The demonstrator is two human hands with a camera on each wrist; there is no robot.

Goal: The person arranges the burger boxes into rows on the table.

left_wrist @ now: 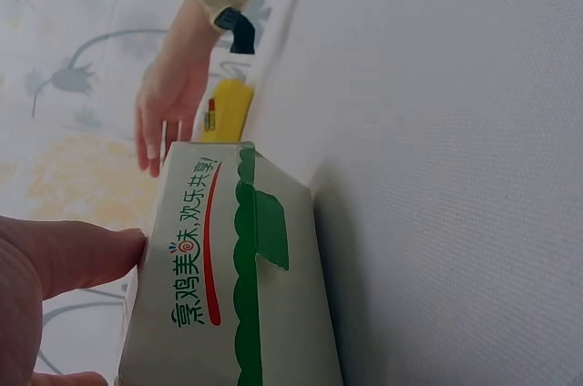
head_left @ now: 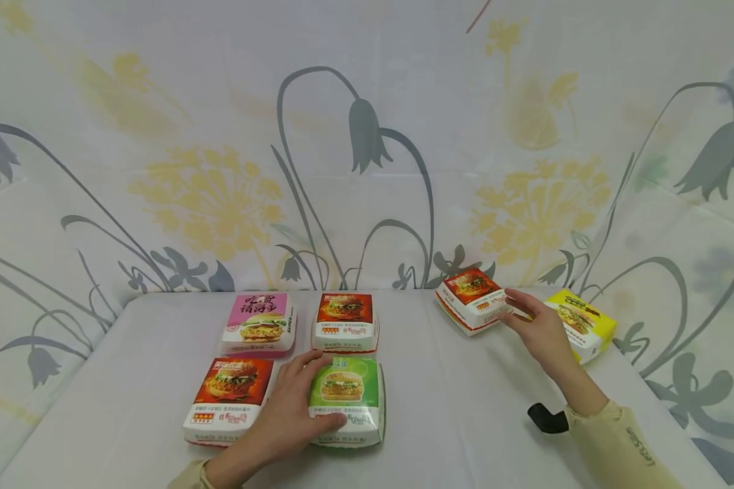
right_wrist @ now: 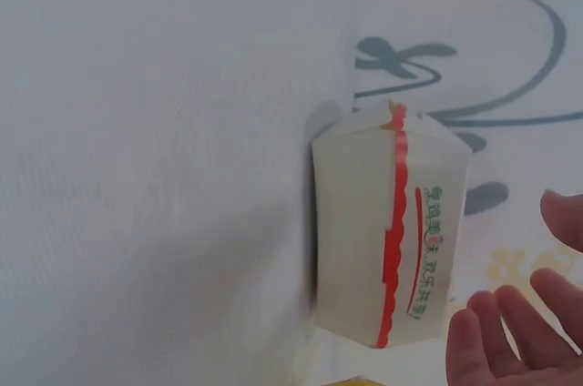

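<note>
A green-and-white burger box (head_left: pixel 348 390) stands at the front of the table. My left hand (head_left: pixel 290 407) rests over its left side, fingers near the back-left corner and thumb on the top near the front. In the left wrist view, the thumb (left_wrist: pixel 91 257) touches the upper edge of this box (left_wrist: pixel 228 286). At the back right, my right hand (head_left: pixel 541 333) is beside a tilted red-and-white burger box (head_left: pixel 469 299), fingers extended towards its right side. The right wrist view shows a gap between the fingers (right_wrist: pixel 524 336) and this box (right_wrist: pixel 392 231).
Left of the green box lies another red-and-white burger box (head_left: pixel 229 401). Behind are a pink burger box (head_left: pixel 259 322) and a red-and-white one (head_left: pixel 345 322). A yellow burger box (head_left: pixel 581 322) stands beyond my right hand. Flower-patterned cloth (head_left: pixel 404 204) rises behind the white table (head_left: pixel 452 421).
</note>
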